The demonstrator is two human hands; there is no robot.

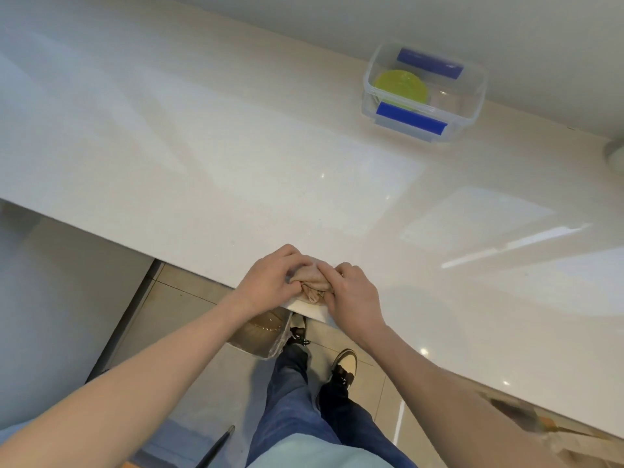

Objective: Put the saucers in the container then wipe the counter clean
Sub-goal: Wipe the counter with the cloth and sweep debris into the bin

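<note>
The left hand (pixel 270 282) and the right hand (pixel 353 295) both pinch a small tan cloth (pixel 312 282) with curled fingers, right at the near edge of the white counter (pixel 202 184). Far away on the right, by the wall, sits a clear container (pixel 423 92) with blue clips. A green saucer (pixel 401 86) lies inside it.

saucer (pixel 401 86) in container (pixel 472 96) (far right), on counter (pixel 202 163).

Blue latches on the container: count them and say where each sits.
2. One blue latch on the container's near long side, one blue latch on the far side by the wall. Others may be hidden.
</note>
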